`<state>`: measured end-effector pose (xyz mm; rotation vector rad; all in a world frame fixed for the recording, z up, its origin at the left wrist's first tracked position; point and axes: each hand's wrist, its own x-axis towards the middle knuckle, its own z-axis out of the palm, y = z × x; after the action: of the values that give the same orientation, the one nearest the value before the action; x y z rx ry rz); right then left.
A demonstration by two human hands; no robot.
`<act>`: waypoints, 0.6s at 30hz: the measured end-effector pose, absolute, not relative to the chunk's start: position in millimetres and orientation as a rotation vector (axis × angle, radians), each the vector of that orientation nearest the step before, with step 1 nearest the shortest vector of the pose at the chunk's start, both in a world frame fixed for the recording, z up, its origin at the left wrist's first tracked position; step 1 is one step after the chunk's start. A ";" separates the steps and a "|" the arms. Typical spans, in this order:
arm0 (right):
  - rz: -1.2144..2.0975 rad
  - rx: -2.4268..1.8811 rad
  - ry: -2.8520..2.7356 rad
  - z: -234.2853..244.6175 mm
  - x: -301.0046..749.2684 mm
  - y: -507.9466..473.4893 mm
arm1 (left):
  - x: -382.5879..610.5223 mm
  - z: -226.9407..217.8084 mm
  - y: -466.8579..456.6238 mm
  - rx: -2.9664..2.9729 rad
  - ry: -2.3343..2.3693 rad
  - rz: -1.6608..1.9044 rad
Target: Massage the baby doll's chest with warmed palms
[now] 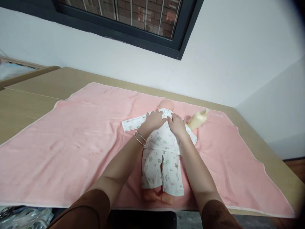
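A baby doll (166, 104) lies stretched out on a pink blanket (81, 140), its bald head toward the wall and its bare feet toward me. It wears a white printed top (160, 140) and matching trousers (152, 168). My left hand (154, 121) rests flat on the upper body near one shoulder, fingers extended and holding nothing. On the other shoulder lies my right hand (176, 124), also open, its thumb pointing to the middle. The doll's left-side sleeve (134, 122) spreads outward; the right sleeve is partly covered by my forearm.
Right of the doll, a pale yellow bottle (199, 119) lies on the blanket. The wooden table (30, 101) borders a white wall with a dark-framed window (143, 35). Clear plastic bags (28, 219) sit below the table's front left edge, and a black seat (143, 219) is at the front.
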<state>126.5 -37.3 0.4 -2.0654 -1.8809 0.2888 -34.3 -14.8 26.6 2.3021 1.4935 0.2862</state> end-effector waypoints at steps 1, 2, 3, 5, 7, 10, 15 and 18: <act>0.277 -2.075 -1.882 4.4 123.0 -40.2 | -32.8 30.8 -20.2 2.323 1.510 0.252; 0.270 -2.088 -1.887 8.4 120.1 -43.0 | -31.7 34.6 -24.6 2.335 1.518 0.213; 0.271 -2.100 -1.898 12.1 118.0 -45.7 | -31.2 37.5 -27.6 2.341 1.515 0.175; 0.288 -2.119 -1.922 17.7 116.1 -49.6 | -31.7 40.3 -28.7 2.341 1.472 0.139; 0.298 -2.111 -1.928 19.2 117.2 -50.7 | -33.6 38.0 -23.1 2.330 1.428 0.167; 0.287 -2.091 -1.885 13.1 122.6 -46.6 | -36.6 26.5 -7.5 2.247 1.448 0.274; 0.264 -2.073 -1.819 -3.0 131.9 -34.9 | -36.9 10.4 6.0 2.156 1.484 0.361; 0.227 -2.073 -1.840 -2.6 130.0 -35.2 | -34.1 13.6 -0.6 2.167 1.499 0.360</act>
<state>130.0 -35.2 -2.6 -2.0733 -1.8398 0.2274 -34.1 -0.6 13.6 2.1670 1.4993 0.3597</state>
